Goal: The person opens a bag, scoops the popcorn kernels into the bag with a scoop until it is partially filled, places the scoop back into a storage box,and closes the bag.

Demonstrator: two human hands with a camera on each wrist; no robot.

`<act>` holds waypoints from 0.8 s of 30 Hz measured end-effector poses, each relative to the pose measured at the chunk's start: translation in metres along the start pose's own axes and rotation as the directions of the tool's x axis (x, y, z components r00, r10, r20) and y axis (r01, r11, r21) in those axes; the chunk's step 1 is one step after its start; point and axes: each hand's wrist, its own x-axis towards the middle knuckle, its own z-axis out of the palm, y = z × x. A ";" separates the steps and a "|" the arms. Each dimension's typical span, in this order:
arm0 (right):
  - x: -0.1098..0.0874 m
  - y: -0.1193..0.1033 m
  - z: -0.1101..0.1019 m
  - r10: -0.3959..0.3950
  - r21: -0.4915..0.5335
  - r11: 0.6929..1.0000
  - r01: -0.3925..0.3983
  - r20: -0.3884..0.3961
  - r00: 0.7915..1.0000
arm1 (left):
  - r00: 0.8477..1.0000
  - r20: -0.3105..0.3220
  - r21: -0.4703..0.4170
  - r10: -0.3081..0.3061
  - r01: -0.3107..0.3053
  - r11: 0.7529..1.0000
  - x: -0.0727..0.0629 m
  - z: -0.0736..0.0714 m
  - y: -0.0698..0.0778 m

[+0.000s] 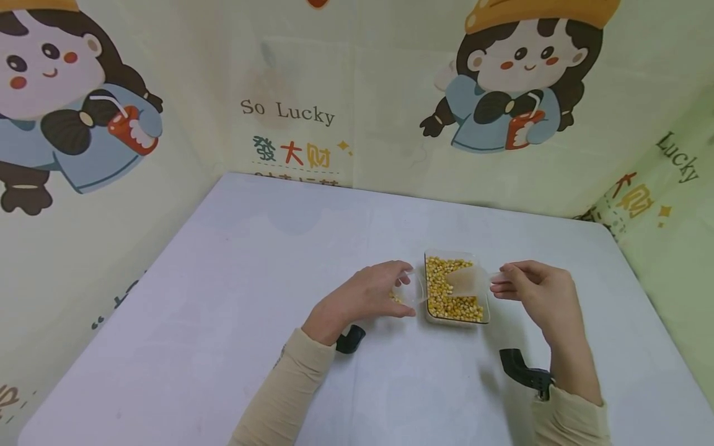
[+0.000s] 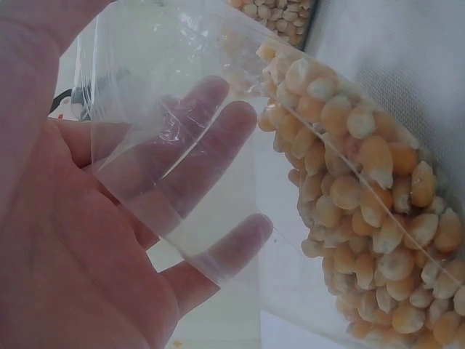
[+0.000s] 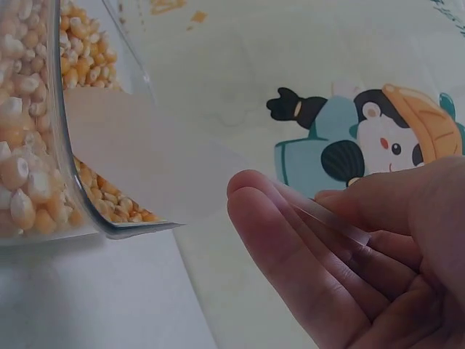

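Note:
A clear plastic bag point(image 2: 182, 156) with corn kernels point(image 2: 370, 218) in its bottom is held by my left hand point(image 1: 368, 291). Several left fingers point(image 2: 211, 153) show through the film in the left wrist view. My right hand point(image 1: 541, 294) pinches the thin handle of a translucent white scoop point(image 1: 465, 282) between thumb and fingers. The scoop's blade lies over a clear rectangular container point(image 1: 446, 321) filled with yellow corn kernels point(image 1: 440, 285). That container stands between the hands, close to the bag. In the right wrist view, the scoop point(image 3: 123, 142) reaches past the container's rim point(image 3: 69, 145).
A white tabletop point(image 1: 268, 260) spreads under the container. Behind and beside it hang cream sheets point(image 1: 390, 80) printed with cartoon figures and lettering. Black curved camera mounts point(image 1: 521, 368) stick out at the wrists, below beige sleeves point(image 1: 287, 390).

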 end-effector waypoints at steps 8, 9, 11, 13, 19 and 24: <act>0.006 0.009 0.002 0.008 0.068 0.998 -0.010 0.038 0.999 | 1.000 -0.002 0.000 0.004 -0.004 1.000 0.000 -0.001 0.001; 0.006 0.010 0.002 0.011 0.080 0.997 -0.014 0.046 0.999 | 1.000 -0.003 0.002 0.002 -0.002 1.000 0.000 -0.001 0.001; 0.008 0.013 0.003 0.017 0.112 0.993 -0.024 0.062 0.998 | 1.000 -0.001 0.003 -0.001 0.001 1.000 0.000 -0.001 0.002; 0.009 0.016 0.005 0.019 0.134 0.991 -0.029 0.074 0.997 | 1.000 -0.001 0.004 -0.003 0.003 1.000 0.000 -0.001 0.002; 0.015 0.030 0.007 -0.004 0.250 0.968 -0.026 0.119 0.993 | 1.000 0.001 0.002 -0.003 0.003 1.000 0.000 -0.001 0.002; 0.019 0.039 0.008 0.027 0.384 0.919 -0.085 0.155 0.988 | 1.000 0.003 -0.008 -0.006 0.006 1.000 0.000 -0.001 0.001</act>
